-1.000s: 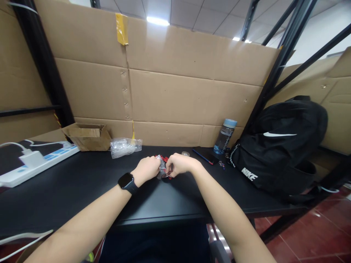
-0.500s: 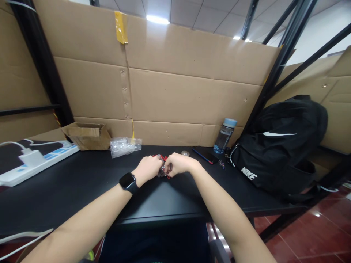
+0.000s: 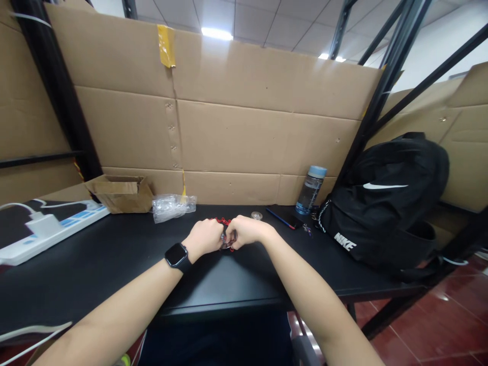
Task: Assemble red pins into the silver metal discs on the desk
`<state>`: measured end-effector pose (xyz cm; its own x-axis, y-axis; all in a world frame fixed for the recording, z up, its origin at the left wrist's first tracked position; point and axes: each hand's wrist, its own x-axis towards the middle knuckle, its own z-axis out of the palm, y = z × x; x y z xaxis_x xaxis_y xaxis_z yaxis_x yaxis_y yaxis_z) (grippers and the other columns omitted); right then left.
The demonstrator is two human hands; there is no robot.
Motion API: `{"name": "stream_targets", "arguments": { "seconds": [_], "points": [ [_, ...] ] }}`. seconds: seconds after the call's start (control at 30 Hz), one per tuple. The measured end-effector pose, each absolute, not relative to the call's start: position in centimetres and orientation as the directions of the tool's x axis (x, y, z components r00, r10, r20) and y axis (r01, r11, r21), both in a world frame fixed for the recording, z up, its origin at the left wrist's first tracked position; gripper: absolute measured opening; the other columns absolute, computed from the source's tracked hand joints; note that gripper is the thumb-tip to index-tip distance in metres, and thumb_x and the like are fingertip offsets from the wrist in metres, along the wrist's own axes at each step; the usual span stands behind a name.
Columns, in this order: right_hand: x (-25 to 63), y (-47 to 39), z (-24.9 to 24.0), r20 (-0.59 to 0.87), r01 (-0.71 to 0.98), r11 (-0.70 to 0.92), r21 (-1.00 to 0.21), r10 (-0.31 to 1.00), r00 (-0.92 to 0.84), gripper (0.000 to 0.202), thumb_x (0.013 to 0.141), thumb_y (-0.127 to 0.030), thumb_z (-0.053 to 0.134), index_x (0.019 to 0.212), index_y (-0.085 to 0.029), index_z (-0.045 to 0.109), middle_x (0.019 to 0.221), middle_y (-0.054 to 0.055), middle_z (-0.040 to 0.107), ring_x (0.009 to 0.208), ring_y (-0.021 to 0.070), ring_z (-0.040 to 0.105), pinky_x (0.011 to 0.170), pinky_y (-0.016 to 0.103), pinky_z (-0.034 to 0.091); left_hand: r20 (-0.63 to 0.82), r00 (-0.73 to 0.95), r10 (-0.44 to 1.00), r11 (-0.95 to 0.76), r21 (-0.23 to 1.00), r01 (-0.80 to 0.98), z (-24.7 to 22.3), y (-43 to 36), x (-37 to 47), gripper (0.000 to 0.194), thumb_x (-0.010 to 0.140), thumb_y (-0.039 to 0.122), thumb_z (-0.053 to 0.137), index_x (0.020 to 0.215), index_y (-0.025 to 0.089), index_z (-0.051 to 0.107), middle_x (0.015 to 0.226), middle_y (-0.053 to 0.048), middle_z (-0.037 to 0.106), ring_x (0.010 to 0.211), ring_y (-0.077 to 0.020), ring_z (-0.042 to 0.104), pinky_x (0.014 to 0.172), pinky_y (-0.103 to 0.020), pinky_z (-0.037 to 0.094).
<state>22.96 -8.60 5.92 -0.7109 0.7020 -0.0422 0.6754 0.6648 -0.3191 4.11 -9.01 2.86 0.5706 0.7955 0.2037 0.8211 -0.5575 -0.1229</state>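
Both hands meet over the middle of the black desk [image 3: 125, 254]. My left hand [image 3: 206, 235], with a black watch on its wrist, is closed at the left side of a small shiny, clear-looking object [image 3: 226, 246]. My right hand [image 3: 244, 231] is closed on the same object from the right, with bent fingers touching it. Red cord [image 3: 224, 221] shows behind and below the knuckles. The fingers hide most of the object, so its kind does not show. A small round clear piece [image 3: 256, 215] lies just beyond my right hand.
At the back left are an open cardboard box [image 3: 127, 195], crumpled clear plastic [image 3: 173, 207] and a white power strip [image 3: 76, 229]. To the right lie a phone [image 3: 284, 217] and keys [image 3: 307, 230], with a water bottle [image 3: 310, 190] and black backpack [image 3: 385, 208] beyond. Cardboard [image 3: 244, 127] walls the back.
Both hands stay closed together at the same spot, with the fingers shifted slightly around the small object. The camera view has moved a little.
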Motion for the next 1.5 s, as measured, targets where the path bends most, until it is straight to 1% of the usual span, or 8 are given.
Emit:
{"name": "stream_targets", "arguments": {
  "seconds": [0.1,0.2,0.33,0.57,0.83,1.0,1.17,1.5],
  "points": [
    [22.9,-8.7,6.0,-0.041,0.681,0.661,-0.316,0.707,-0.706,0.024,0.065,-0.013,0.079,0.089,-0.019,0.079,0.08,0.0,0.075,0.07,0.012,0.067,0.064,0.018,0.045,0.181,0.551,0.815,-0.535,-0.13,0.835,3.1,-8.9,3.9,0.017,0.085,0.028,0.059,0.087,0.016,0.07,0.088,-0.016,0.072,0.086,-0.0347,0.073,0.072,-0.04,0.056],
    [22.9,-8.7,5.9,-0.039,0.667,0.671,-0.323,0.695,-0.718,0.024,0.066,-0.014,0.078,0.089,-0.019,0.079,0.08,0.0,0.075,0.07,0.0125,0.068,0.063,0.018,0.045,0.168,0.543,0.823,-0.53,-0.118,0.84,3.4,-8.9,3.8,0.015,0.083,0.021,0.061,0.094,0.016,0.069,0.091,-0.015,0.071,0.088,-0.0319,0.073,0.073,-0.035,0.056],
    [22.9,-8.4,5.6,-0.029,0.648,0.682,-0.341,0.681,-0.732,0.024,0.066,-0.014,0.079,0.089,-0.019,0.079,0.081,0.0,0.076,0.072,0.0126,0.069,0.065,0.018,0.046,0.177,0.549,0.817,-0.544,-0.08,0.835,3.6,-9.1,3.8,0.018,0.089,0.025,0.06,0.102,0.017,0.068,0.093,-0.015,0.071,0.089,-0.0298,0.073,0.076,-0.034,0.055],
    [22.9,-8.2,5.3,-0.043,0.66,0.668,-0.345,0.691,-0.722,0.024,0.066,-0.014,0.079,0.089,-0.019,0.079,0.082,0.0,0.076,0.072,0.0129,0.068,0.067,0.019,0.046,0.175,0.529,0.83,-0.529,-0.05,0.847,3.5,-9.1,3.7,0.022,0.097,0.026,0.051,0.107,0.015,0.068,0.094,-0.017,0.07,0.091,-0.0287,0.073,0.081,-0.036,0.055],
    [22.8,-8.3,5.4,-0.016,0.655,0.689,-0.31,0.685,-0.729,0.025,0.067,-0.013,0.079,0.091,-0.019,0.079,0.081,0.0,0.075,0.071,0.012,0.067,0.065,0.019,0.044,0.184,0.544,0.818,-0.543,-0.062,0.837,3.1,-8.7,3.3,0.019,0.091,0.019,0.052,0.102,0.016,0.067,0.094,-0.016,0.07,0.086,-0.031,0.073,0.073,-0.037,0.056],
    [22.7,-8.2,5.5,0.012,0.657,0.7,-0.28,0.687,-0.726,0.023,0.068,-0.013,0.078,0.09,-0.018,0.079,0.079,0.0,0.074,0.069,0.0118,0.065,0.064,0.019,0.042,0.165,0.564,0.809,-0.567,-0.033,0.823,3.0,-8.3,2.7,0.024,0.086,0.017,0.053,0.105,0.023,0.066,0.1,-0.012,0.071,0.088,-0.0295,0.072,0.074,-0.035,0.055],
    [22.5,-8.0,5.1,0.057,0.66,0.699,-0.275,0.697,-0.714,0.021,0.069,-0.013,0.077,0.089,-0.018,0.078,0.076,0.0,0.072,0.068,0.0117,0.063,0.063,0.02,0.041,0.207,0.551,0.809,-0.563,0.002,0.826,3.1,-8.0,2.5,0.025,0.088,0.019,0.052,0.106,0.027,0.066,0.097,-0.01,0.072,0.087,-0.0296,0.072,0.071,-0.035,0.054],
    [22.5,-7.9,4.8,0.136,0.669,0.669,-0.324,0.733,-0.667,0.005,0.071,-0.01,0.074,0.073,-0.015,0.073,0.066,-0.001,0.069,0.062,0.0106,0.062,0.061,0.02,0.039,0.207,0.536,0.818,-0.543,-0.028,0.839,3.2,-8.3,2.7,0.033,0.085,0.016,0.051,0.114,0.027,0.063,0.101,-0.011,0.071,0.088,-0.0301,0.072,0.071,-0.034,0.053]
  ]
}}
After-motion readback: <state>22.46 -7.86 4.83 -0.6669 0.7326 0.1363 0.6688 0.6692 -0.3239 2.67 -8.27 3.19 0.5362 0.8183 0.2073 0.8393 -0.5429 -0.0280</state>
